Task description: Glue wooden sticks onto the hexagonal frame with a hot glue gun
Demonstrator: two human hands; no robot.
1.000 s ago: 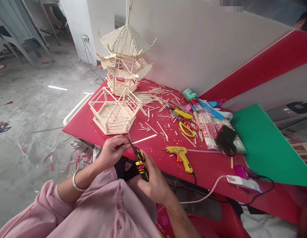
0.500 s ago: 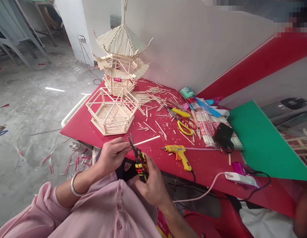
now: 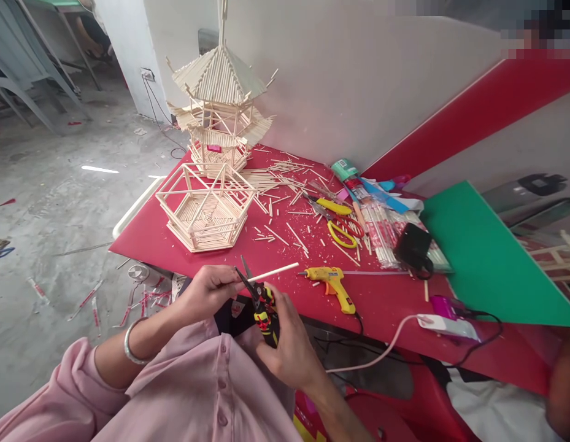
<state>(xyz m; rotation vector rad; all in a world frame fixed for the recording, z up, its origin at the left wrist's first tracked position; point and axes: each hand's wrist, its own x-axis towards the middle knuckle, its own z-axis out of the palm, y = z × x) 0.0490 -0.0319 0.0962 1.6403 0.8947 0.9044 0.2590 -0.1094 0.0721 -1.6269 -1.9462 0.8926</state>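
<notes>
Near the table's front edge, my left hand pinches one end of a pale wooden stick. The stick's free end points right over the red table. My right hand is wrapped round the black-and-yellow handles of small shears. Their pointed blades are spread apart around the stick, close to my left fingertips; whether they touch it I cannot tell. Just beyond my hands sits a six-sided stick frame with a woven-looking base. Behind it rises a stick pagoda model with tiered roofs.
Loose sticks and offcuts litter the red table. A yellow glue gun lies right of my hands, with yellow-handled scissors, bagged sticks and a power strip farther right. A green board leans there.
The shears' blades have spread wider and their handles have shifted slightly right and down with my right hand. My left hand still pinches the stick. The view has shifted slightly.
</notes>
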